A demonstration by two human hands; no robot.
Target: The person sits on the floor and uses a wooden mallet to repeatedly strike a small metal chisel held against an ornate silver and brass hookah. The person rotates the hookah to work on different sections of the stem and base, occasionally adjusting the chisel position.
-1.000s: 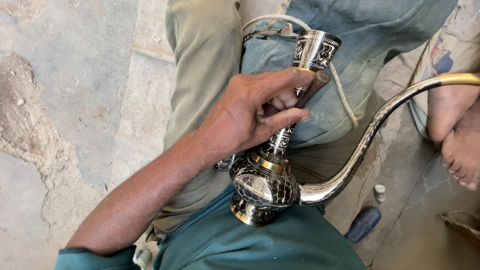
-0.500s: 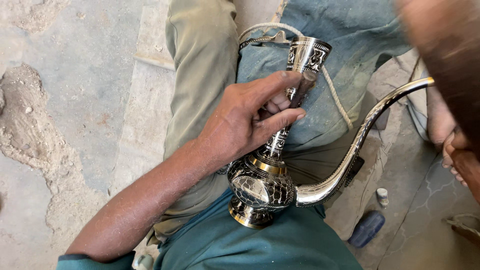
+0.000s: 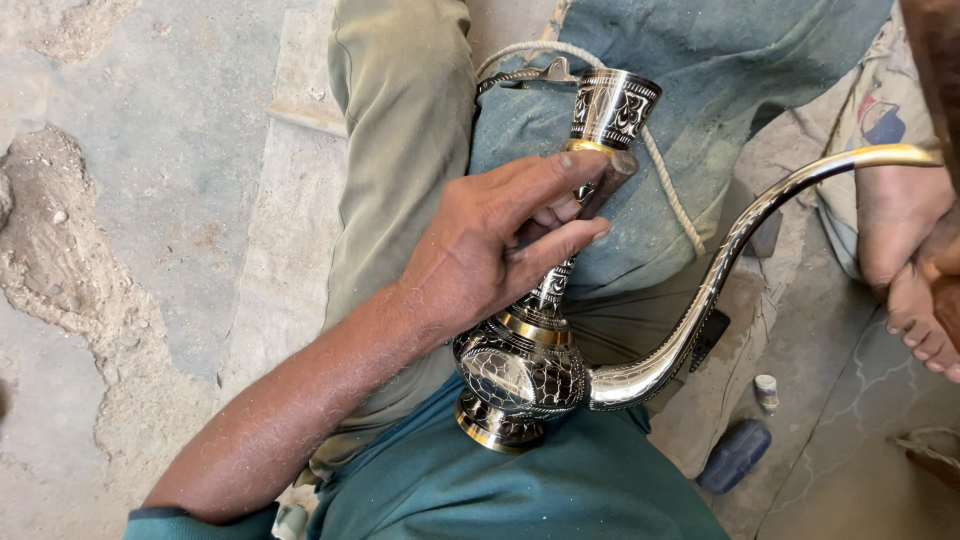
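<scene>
My left hand [image 3: 490, 245] is wrapped around the slim neck of an engraved, dark and silver metal jug [image 3: 520, 375]. The jug has a brass-ringed foot and rests tilted on my lap. Its flared mouth [image 3: 612, 108] points away from me, and its long curved spout [image 3: 720, 270] sweeps out to the right. A blurred brown forearm [image 3: 935, 80] at the top right edge seems to be my right arm. Its hand is not clearly visible and touches nothing that I can make out.
A dusty blue cloth [image 3: 700, 80] and a pale rope [image 3: 670, 190] lie over my knee, beside my olive trouser leg [image 3: 400, 150]. A bare foot [image 3: 905, 260] rests at the right. A blue bottle [image 3: 733, 455] and a small white vial [image 3: 766, 390] lie on the rough concrete floor [image 3: 150, 150].
My left hand keeps its hold on the jug's neck. The blurred arm that came in at the top right half a second ago has drawn back to the right edge.
</scene>
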